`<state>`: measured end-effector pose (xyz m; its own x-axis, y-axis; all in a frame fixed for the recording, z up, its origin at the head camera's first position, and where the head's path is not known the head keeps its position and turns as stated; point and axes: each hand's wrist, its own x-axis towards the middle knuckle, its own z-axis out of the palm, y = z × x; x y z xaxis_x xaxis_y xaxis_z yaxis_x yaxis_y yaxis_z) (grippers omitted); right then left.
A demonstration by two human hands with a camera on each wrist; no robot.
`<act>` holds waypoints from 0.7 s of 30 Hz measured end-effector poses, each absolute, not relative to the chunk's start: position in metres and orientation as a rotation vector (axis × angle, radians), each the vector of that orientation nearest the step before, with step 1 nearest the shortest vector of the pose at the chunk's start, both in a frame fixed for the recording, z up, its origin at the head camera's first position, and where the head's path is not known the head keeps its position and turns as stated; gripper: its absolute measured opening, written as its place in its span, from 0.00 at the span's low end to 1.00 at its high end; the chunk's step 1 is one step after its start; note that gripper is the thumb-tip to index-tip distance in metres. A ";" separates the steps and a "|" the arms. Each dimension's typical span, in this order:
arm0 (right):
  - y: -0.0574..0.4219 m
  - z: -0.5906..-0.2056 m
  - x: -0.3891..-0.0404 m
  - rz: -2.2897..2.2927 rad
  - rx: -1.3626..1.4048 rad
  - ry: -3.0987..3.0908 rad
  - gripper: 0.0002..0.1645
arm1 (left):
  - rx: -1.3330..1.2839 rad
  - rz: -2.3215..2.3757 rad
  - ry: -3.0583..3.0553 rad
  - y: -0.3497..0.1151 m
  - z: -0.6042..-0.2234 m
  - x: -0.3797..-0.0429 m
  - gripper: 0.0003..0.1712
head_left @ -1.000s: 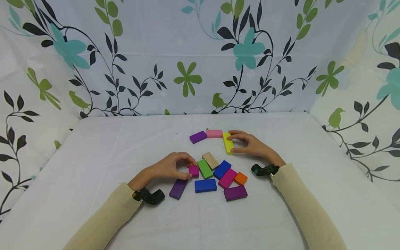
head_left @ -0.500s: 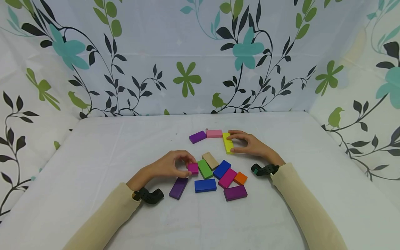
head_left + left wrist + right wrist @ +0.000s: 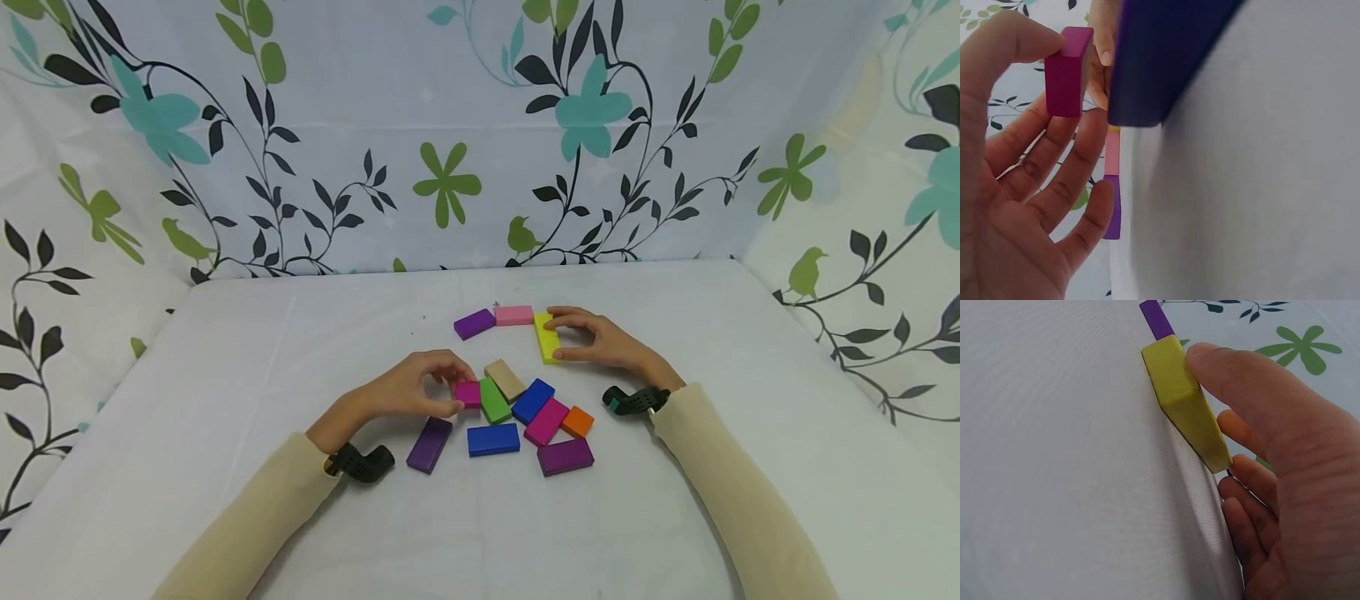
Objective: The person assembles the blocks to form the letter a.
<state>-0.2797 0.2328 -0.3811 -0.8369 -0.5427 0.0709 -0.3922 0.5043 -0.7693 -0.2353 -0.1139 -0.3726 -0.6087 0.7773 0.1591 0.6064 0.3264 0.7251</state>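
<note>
My left hand [image 3: 416, 385] pinches a small magenta rectangular block [image 3: 468, 394] between thumb and fingertips, the gap only as wide as the block; it looks lifted, beside a green rectangular block [image 3: 494, 402]. My right hand [image 3: 603, 342], half curled, steadies a long yellow block [image 3: 547, 338] at the pink block's [image 3: 513, 315] end on the white-covered desk [image 3: 450, 542]. I'd best carry the magenta one level, without nudging neighbours. I can read no writing or brand anywhere.
</note>
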 end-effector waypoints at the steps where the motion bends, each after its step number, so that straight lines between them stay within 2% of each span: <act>1: 0.235 -0.385 -0.283 -1.245 -0.810 2.564 0.29 | 1.272 1.140 2.369 -0.113 -0.371 -0.236 0.20; 5: 0.244 -0.399 -0.298 -1.252 -0.826 2.563 0.29 | 1.317 1.096 2.353 -0.108 -0.363 -0.239 0.21; 10: 0.245 -0.400 -0.299 -1.262 -0.838 2.553 0.29 | 1.342 1.053 2.348 -0.100 -0.355 -0.242 0.21; 21: 0.232 -0.381 -0.280 -1.235 -0.830 2.564 0.29 | 1.430 0.992 2.292 -0.076 -0.343 -0.242 0.22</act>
<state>-0.2799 0.2320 -0.3811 -0.8287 -0.5540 0.0792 -0.4074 0.5002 -0.7640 -0.2421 -0.0764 -0.3428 -0.4802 0.8676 0.1288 0.6879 0.2815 0.6690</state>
